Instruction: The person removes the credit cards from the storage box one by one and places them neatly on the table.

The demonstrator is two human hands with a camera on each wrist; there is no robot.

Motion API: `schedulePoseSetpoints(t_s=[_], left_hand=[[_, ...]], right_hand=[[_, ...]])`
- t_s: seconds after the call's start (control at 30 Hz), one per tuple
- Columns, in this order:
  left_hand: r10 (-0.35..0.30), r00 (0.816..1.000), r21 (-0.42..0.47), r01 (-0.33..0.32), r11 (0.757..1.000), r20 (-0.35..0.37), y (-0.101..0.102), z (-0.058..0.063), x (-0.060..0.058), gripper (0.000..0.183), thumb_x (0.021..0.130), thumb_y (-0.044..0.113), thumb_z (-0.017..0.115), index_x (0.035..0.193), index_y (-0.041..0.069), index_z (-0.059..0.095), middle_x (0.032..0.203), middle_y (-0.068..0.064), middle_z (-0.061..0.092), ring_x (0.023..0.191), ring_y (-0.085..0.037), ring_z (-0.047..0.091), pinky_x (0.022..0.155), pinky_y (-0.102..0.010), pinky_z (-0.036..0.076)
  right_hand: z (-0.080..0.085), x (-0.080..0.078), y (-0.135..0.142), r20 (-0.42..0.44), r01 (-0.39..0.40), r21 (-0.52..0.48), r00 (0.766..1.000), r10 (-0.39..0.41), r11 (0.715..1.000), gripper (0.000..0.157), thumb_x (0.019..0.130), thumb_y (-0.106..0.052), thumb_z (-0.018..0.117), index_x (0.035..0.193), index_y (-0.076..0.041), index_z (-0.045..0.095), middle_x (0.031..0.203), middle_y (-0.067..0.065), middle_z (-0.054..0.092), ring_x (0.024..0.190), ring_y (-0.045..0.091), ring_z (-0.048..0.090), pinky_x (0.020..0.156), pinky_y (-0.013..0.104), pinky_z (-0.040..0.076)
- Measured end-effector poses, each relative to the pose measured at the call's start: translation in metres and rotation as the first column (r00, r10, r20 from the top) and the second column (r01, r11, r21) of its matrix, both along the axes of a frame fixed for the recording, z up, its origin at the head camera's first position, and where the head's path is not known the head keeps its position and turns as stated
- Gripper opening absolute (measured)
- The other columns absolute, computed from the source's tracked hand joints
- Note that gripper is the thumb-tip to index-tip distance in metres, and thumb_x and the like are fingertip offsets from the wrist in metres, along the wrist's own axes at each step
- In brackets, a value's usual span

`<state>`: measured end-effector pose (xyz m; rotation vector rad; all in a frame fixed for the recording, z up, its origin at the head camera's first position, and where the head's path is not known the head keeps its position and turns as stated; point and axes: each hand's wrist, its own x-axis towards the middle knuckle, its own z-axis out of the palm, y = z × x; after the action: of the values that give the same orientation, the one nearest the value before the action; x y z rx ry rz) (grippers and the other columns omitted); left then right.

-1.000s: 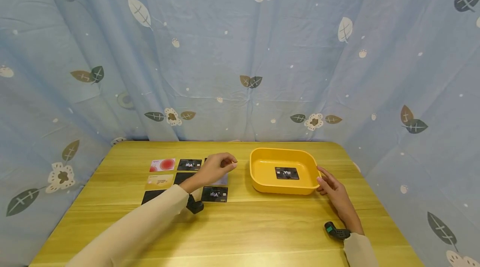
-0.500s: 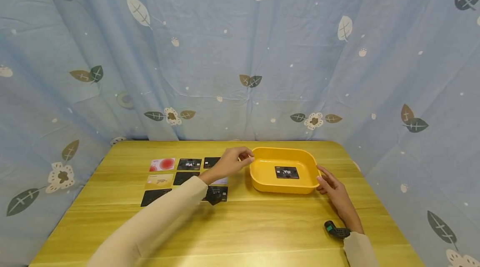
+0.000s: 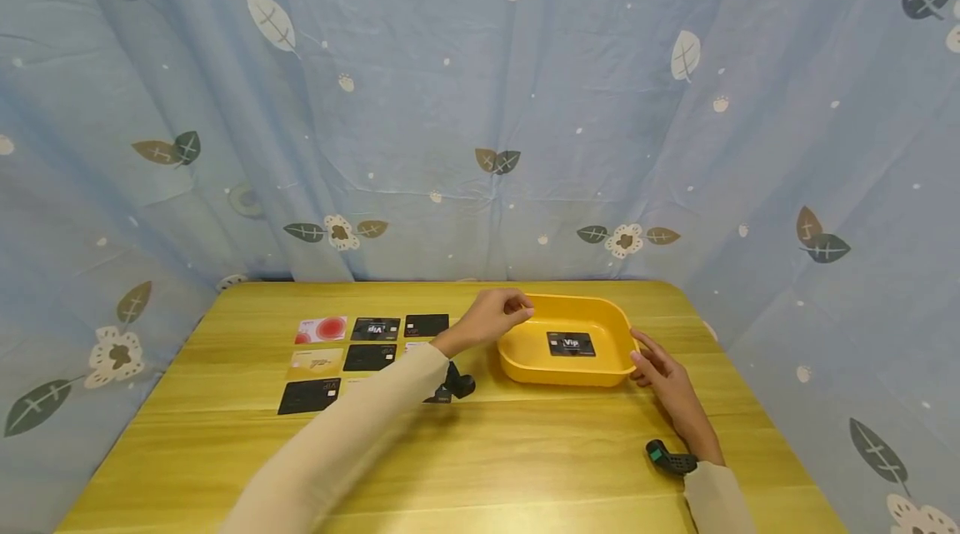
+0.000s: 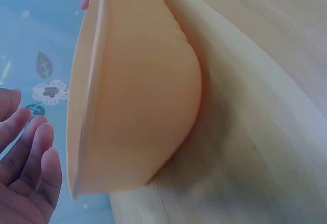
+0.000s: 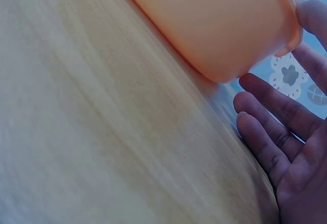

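Note:
A yellow plastic basin [image 3: 566,374] stands on the table, with a black VIP card [image 3: 570,343] lying on its floor. My left hand [image 3: 486,321] hovers at the basin's left rim, its fingers loosely bent and no card seen in them. In the left wrist view those fingers [image 4: 38,147] are beside the rim, apart from it. On the opposite side, my right hand [image 3: 670,380] holds the rim between thumb and forefinger. Its other fingers [image 5: 265,137] stay loosely extended below, near the table.
Several cards lie in rows on the left of the table [image 3: 525,467]: a pink card [image 3: 321,329], a gold card [image 3: 315,363], black cards [image 3: 370,357] and others partly under the left forearm [image 3: 367,434]. A blue patterned curtain [image 3: 420,101] hangs behind.
My left hand has moved right, from above the cards to the basin's left rim, uncovering some cards. The right hand and the basin have stayed in place.

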<state>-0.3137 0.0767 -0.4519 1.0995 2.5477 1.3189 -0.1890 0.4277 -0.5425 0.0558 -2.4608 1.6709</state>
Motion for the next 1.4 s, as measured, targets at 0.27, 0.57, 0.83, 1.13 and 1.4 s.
schedulePoseSetpoints(t_s=[0.27,0.57,0.83,1.13,1.4], left_hand=[[-0.011,0.998,-0.013,0.012,1.000,0.055,0.025,-0.010,-0.006,0.019,0.104,0.026,0.065,0.113,0.012,0.074,0.098,0.003,0.069,0.086,-0.010,0.063,0.076,-0.027,0.054],[-0.021,0.994,-0.063,0.028,0.998,0.109,0.052,-0.016,0.000,0.022,0.100,0.021,0.070,0.116,0.004,0.072,0.101,-0.005,0.069,0.088,-0.014,0.063,0.075,-0.028,0.052],[0.016,0.985,-0.079,-0.002,0.997,0.174,0.070,-0.025,0.005,0.030,0.095,0.013,0.077,0.119,-0.003,0.069,0.099,-0.009,0.067,0.084,-0.016,0.060,0.071,-0.027,0.052],[0.058,0.986,-0.170,-0.031,0.985,0.156,0.079,-0.036,0.001,0.035,0.091,0.015,0.082,0.119,-0.002,0.069,0.106,-0.012,0.070,0.086,-0.017,0.063,0.077,-0.031,0.055],[0.107,0.988,-0.239,-0.077,0.968,0.113,0.086,-0.039,0.005,0.038,0.086,0.017,0.087,0.114,-0.003,0.072,0.113,-0.010,0.070,0.098,-0.023,0.066,0.087,-0.033,0.056]], right_hand=[[0.001,0.001,-0.001,-0.006,0.005,-0.007,1.000,-0.005,1.000,0.053,0.110,-0.032,0.053,0.160,-0.022,0.041,0.128,0.018,0.059,0.092,0.025,0.065,0.080,0.028,0.056],[-0.002,0.000,0.001,-0.001,0.017,-0.019,1.000,-0.017,1.000,0.052,0.109,-0.032,0.054,0.159,-0.022,0.043,0.130,0.022,0.059,0.092,0.024,0.066,0.079,0.027,0.057],[-0.001,0.001,0.002,-0.008,-0.006,-0.033,1.000,0.006,0.999,0.052,0.109,-0.031,0.054,0.159,-0.023,0.042,0.131,0.023,0.059,0.096,0.030,0.066,0.081,0.030,0.057],[-0.001,0.000,0.001,-0.010,-0.001,-0.027,1.000,0.001,1.000,0.051,0.109,-0.033,0.054,0.158,-0.025,0.043,0.130,0.021,0.059,0.095,0.030,0.066,0.081,0.030,0.057],[-0.004,-0.002,0.002,-0.023,0.017,-0.043,1.000,-0.018,0.999,0.050,0.108,-0.032,0.057,0.157,-0.024,0.046,0.126,0.019,0.061,0.092,0.027,0.067,0.078,0.030,0.057]])
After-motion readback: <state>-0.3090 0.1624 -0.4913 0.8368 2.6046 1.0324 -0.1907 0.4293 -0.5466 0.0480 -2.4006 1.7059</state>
